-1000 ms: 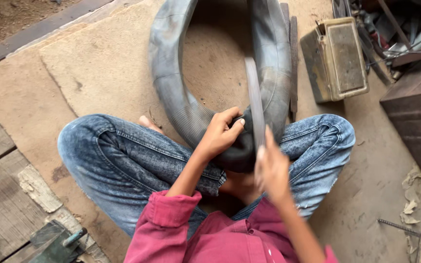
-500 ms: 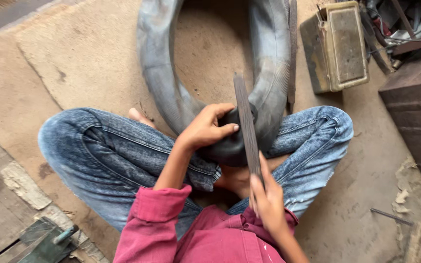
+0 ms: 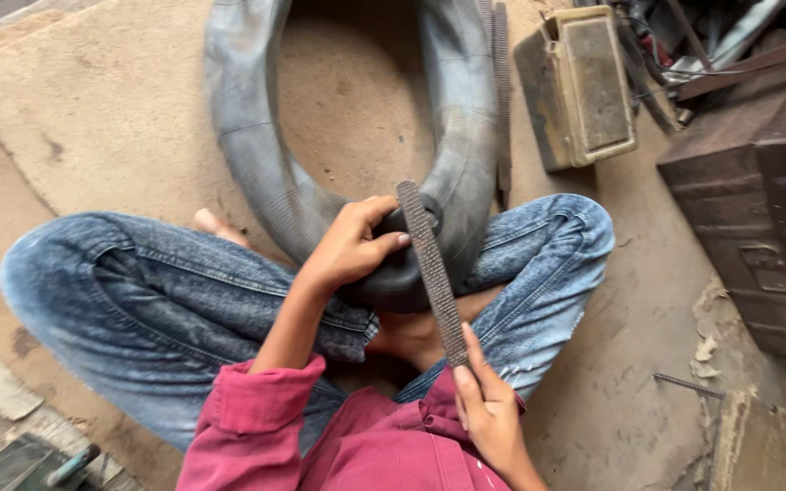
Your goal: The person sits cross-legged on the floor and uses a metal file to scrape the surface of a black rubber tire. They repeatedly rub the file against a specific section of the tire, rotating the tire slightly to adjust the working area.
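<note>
Head view: left hand [image 3: 349, 247] grips the inner tube [image 3: 256, 155], pinning it over the lap; right hand [image 3: 488, 414] clasps the file [image 3: 431, 270] laid across it.

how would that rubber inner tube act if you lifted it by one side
The inner tube looks floppy: it folds and wrinkles where the left hand pinches it. Probably light, since it lies flat and slack. Its dull, dusty rubber likely won't slip.

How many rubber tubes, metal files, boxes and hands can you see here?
Rubber inner tube: 1
Metal files: 2, one held, one on the floor
Boxes: 2, a tan one and a dark one
Hands: 2, left, right
Total: 7
</note>
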